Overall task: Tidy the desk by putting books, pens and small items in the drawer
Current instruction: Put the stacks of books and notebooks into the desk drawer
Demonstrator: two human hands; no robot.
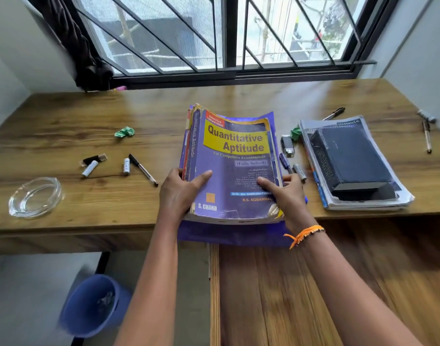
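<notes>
Two hands (179, 193), one book (234, 166)

Bright daylight from the window (214, 33), overexposed panes, wide-angle bending and blur at edges.

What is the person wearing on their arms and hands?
Both forearms are bare, with no sleeves showing. The right wrist has an orange thread bracelet with small dark beads and a loose knotted end. The left hand and right hand wear no gloves; no rings show.
</notes>
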